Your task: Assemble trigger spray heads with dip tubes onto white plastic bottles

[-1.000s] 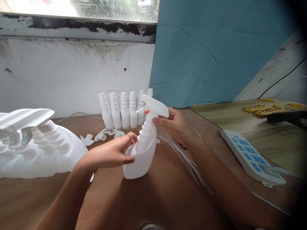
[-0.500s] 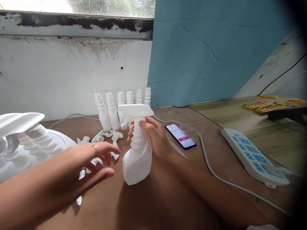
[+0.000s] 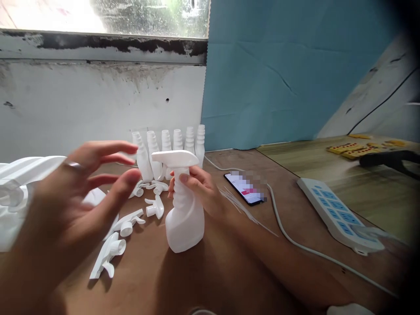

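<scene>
A white spray bottle [image 3: 185,223] with its trigger head on top stands upright in front of me. My right hand [image 3: 201,188] is wrapped round its neck, just under the head. My left hand [image 3: 88,188] hovers to the left of the bottle, fingers spread and bent, thumb apart, with nothing in it. Below and beyond that hand, several loose white trigger spray heads [image 3: 126,227] lie on the brown tabletop [image 3: 138,284]. More white spray bottles [image 3: 22,170] lie at the far left, partly hidden by my left hand.
Several white bottles without heads [image 3: 177,140] stand in a row by the wall. Right of my right hand are thin white tubes [image 3: 244,208], a phone [image 3: 246,188], a grey cable [image 3: 278,214] and a power strip [image 3: 337,214]. Yellow pieces [image 3: 357,148] lie farther right.
My left hand has risen and moved left, away from the bottle, with its fingers spreading. The spray head has turned a little in my right hand's grip. The view has shifted slightly.
</scene>
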{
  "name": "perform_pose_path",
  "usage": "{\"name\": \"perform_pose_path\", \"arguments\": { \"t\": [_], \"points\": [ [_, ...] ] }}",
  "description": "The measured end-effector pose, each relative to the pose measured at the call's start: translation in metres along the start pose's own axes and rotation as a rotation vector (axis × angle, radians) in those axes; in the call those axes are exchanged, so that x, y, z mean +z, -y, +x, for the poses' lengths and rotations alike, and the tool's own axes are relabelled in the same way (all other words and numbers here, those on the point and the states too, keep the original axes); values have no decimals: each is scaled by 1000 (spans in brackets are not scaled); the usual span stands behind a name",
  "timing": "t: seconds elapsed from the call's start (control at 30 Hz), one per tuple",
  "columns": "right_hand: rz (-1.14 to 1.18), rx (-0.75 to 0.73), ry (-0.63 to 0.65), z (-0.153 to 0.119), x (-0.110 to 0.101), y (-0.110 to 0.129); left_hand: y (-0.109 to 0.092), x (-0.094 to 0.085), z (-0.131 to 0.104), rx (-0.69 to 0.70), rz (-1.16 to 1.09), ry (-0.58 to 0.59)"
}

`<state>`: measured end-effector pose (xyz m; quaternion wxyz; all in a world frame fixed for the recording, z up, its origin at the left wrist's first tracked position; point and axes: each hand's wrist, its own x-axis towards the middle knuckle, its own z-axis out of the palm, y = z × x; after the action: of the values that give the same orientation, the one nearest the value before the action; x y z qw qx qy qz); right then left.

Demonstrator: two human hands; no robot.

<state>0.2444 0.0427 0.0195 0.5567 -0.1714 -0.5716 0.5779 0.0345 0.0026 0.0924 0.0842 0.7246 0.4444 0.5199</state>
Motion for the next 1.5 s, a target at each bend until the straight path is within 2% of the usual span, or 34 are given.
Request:
{"name": "perform_pose_path", "arguments": {
  "t": [0.07,0.17,0.23,0.3,0.37,0.43,0.5,0.57,0.7,0.87,0.93,1.07,1.27,1.4,1.5],
  "points": [
    [-6,1,30,0,0,-2,2,19,7,29,-44,127],
    [-30,2,71,1,0,-2,12,44,12,-80,-301,235],
    [-25,6,84,3,0,-1,15,54,13,-184,-406,187],
    [-9,17,90,4,-1,1,15,59,12,-222,-388,86],
    [28,44,111,4,-2,1,12,61,11,-162,-312,8],
    [97,66,143,4,-2,-1,9,60,11,-57,-243,-21],
    [161,77,166,3,-3,-3,7,59,10,14,-216,-8],
    [162,70,161,2,-2,-5,6,58,10,23,-218,13],
    [106,28,133,2,0,-8,8,57,10,-63,-247,11],
    [38,48,47,2,1,-11,9,60,11,-52,-250,44],
    [53,78,61,1,0,-12,8,60,11,-79,-245,46],
    [133,117,98,-1,-1,-13,5,60,11,-221,-273,40],
    [129,92,128,-1,0,-10,-11,61,12,-369,-322,-42],
    [136,76,100,-2,2,-9,-23,61,11,-382,-284,-25],
    [110,81,56,-3,4,-7,-21,59,10,-379,-291,7]
  ]
}}
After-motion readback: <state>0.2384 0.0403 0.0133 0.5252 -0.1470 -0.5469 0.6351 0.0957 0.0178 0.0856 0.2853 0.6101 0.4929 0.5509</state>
